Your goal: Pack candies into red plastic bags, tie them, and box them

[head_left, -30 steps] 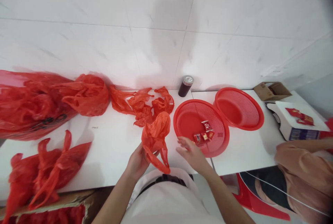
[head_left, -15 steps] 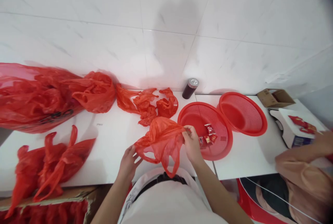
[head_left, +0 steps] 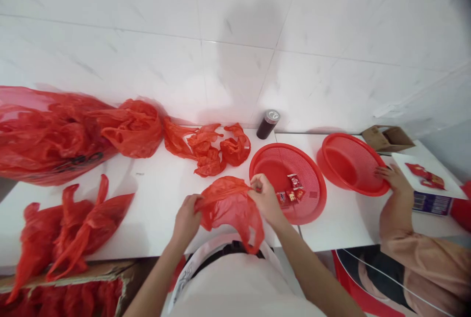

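A thin red plastic bag point(head_left: 233, 204) hangs spread between my two hands, above the front edge of the white table. My left hand point(head_left: 188, 216) is closed on its left side, fingers curled over the edge. On the right, my right hand point(head_left: 265, 197) pinches the bag's rim between thumb and fingers. The bag's handle loop droops toward my waist. Just beyond my right hand stands a red mesh basket point(head_left: 312, 174) with several small red packets point(head_left: 291, 196) in it. Whether the bag holds anything I cannot make out.
Crumpled red bags point(head_left: 209, 147) lie behind, beside a dark can point(head_left: 268, 124). Filled tied bags point(head_left: 79, 224) and a large red sack point(head_left: 55, 135) are left. At right, a co-worker's hand point(head_left: 395, 177) grips a second basket point(head_left: 344, 162), near a white box point(head_left: 434, 182).
My left hand has closed further on the bag, and the bag's mouth sits lower. The co-worker's hand has moved from the box to the second basket, which has shifted right.
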Available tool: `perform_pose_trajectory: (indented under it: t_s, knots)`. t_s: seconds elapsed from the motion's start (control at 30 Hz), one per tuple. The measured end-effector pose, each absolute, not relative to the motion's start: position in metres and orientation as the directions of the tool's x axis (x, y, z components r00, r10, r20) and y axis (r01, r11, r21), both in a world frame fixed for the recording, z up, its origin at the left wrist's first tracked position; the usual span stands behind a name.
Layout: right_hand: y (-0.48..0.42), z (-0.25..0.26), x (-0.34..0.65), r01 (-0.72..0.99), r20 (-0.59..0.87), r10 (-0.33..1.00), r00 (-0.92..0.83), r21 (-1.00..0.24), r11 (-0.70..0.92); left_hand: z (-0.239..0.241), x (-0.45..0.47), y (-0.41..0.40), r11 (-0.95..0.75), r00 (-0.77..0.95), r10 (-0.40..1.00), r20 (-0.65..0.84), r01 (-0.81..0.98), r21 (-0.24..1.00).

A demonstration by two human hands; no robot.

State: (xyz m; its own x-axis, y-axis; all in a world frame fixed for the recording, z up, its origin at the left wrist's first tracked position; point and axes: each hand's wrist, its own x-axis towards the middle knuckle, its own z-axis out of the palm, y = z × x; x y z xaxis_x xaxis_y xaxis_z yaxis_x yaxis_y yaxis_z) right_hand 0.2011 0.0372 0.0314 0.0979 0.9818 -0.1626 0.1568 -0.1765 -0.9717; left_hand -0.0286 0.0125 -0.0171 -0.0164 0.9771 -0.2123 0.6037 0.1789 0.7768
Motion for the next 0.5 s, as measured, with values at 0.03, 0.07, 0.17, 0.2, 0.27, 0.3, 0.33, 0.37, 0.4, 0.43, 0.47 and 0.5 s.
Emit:
perform_pose_trajectory:
  t_s: [0.03, 0.07, 0.17, 0.2, 0.27, 0.3, 0.33, 0.37, 0.4, 0.43, 0.47, 0.5]
  knots:
    - [0.041, 0.029, 0.215, 0.253, -0.132, 0.987, 0.092, -0.956, -0.152, -0.01, -0.039, 0.015, 0.224, 0.019, 0.959, -0.282, 0.56, 0.798]
    - [0.044, 0.027, 0.228, 0.34, -0.11, 0.991, 0.072, -0.932, -0.128, -0.002, -0.048, 0.017, 0.276, 0.071, 0.933, -0.354, 0.493, 0.825]
    - [0.048, 0.021, 0.255, 0.485, -0.093, 0.995, -0.017, -0.871, -0.074, 0.017, -0.06, 0.018, 0.486, 0.218, 0.839, -0.498, 0.107, 0.867]
    - [0.047, 0.018, 0.259, 0.501, -0.104, 0.992, -0.07, -0.864, -0.055, 0.02, -0.061, 0.018, 0.542, 0.229, 0.825, -0.517, -0.058, 0.838]
    - [0.043, 0.011, 0.26, 0.55, -0.159, 0.968, -0.194, -0.835, -0.027, 0.022, -0.059, 0.017, 0.614, 0.234, 0.789, -0.568, -0.356, 0.705]
    - [0.04, 0.006, 0.258, 0.595, -0.203, 0.949, -0.243, -0.803, -0.02, 0.02, -0.059, 0.017, 0.64, 0.249, 0.757, -0.604, -0.47, 0.608]
    - [0.037, 0.003, 0.257, 0.653, -0.255, 0.929, -0.268, -0.757, -0.02, 0.019, -0.059, 0.016, 0.651, 0.264, 0.726, -0.635, -0.56, 0.513]
    - [0.035, 0.0, 0.256, 0.714, -0.304, 0.917, -0.257, -0.699, -0.032, 0.018, -0.06, 0.015, 0.647, 0.274, 0.704, -0.655, -0.627, 0.433]
    - [0.033, -0.001, 0.254, 0.765, -0.345, 0.912, -0.223, -0.641, -0.056, 0.019, -0.062, 0.015, 0.633, 0.274, 0.692, -0.667, -0.675, 0.379]
    - [0.033, 0.001, 0.254, 0.796, -0.371, 0.91, -0.183, -0.599, -0.084, 0.021, -0.064, 0.014, 0.612, 0.26, 0.692, -0.673, -0.706, 0.357]
    - [0.033, 0.006, 0.253, 0.805, -0.376, 0.915, -0.147, -0.583, -0.111, 0.025, -0.066, 0.013, 0.586, 0.229, 0.705, -0.671, -0.721, 0.37]
    - [0.033, 0.013, 0.253, 0.795, -0.353, 0.929, -0.111, -0.592, -0.13, 0.03, -0.067, 0.011, 0.551, 0.178, 0.734, -0.656, -0.72, 0.421]
